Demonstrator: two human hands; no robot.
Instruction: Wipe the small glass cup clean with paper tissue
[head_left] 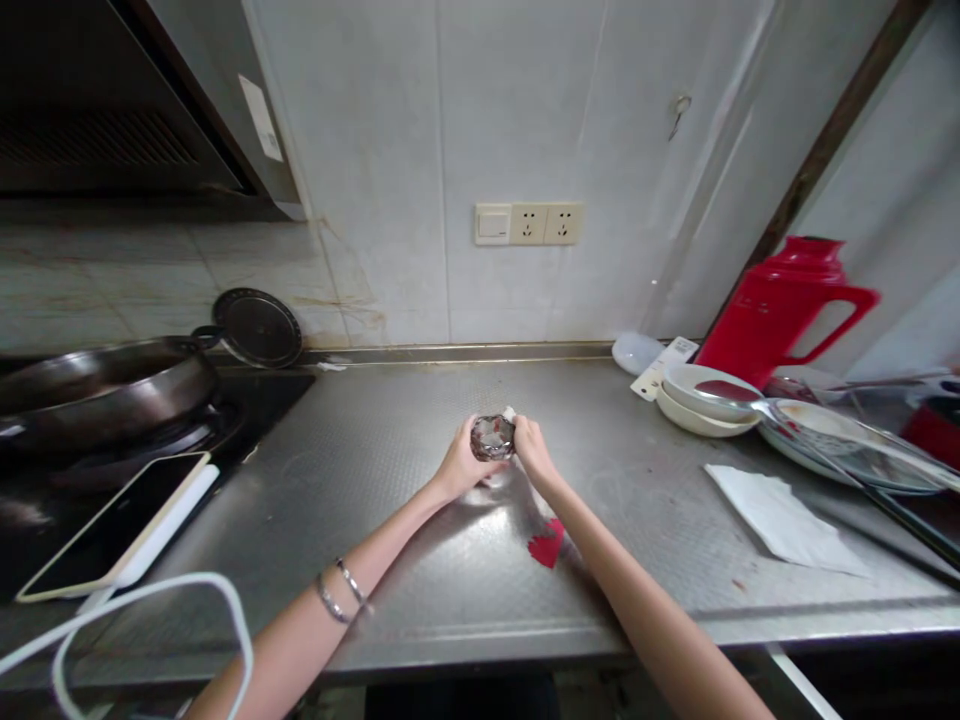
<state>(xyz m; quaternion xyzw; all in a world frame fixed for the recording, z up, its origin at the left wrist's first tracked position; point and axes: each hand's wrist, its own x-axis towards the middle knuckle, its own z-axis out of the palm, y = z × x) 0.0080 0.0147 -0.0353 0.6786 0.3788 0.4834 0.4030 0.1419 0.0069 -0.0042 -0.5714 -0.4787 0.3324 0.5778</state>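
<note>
Over the middle of the steel counter (360, 500), my left hand (459, 462) is wrapped around the side of a small round glass cup (492, 440), whose open mouth faces up toward me. Dark, faceted edges show around its rim. My right hand (529, 445) is closed at the cup's right side, with a bit of white tissue (510, 413) sticking out by its fingertips. How far the tissue goes into or around the cup is hidden. Beside my right forearm lies a red jagged-edged piece (547, 544), partly covered by the arm.
On the left, a pan (105, 395) stands on the stove, with a phone (112, 530) and white cable (225, 590) nearer me. To the right are stacked bowls (709, 400), a red thermos (780, 310), a lidded plate (840, 445) and a folded napkin (780, 515).
</note>
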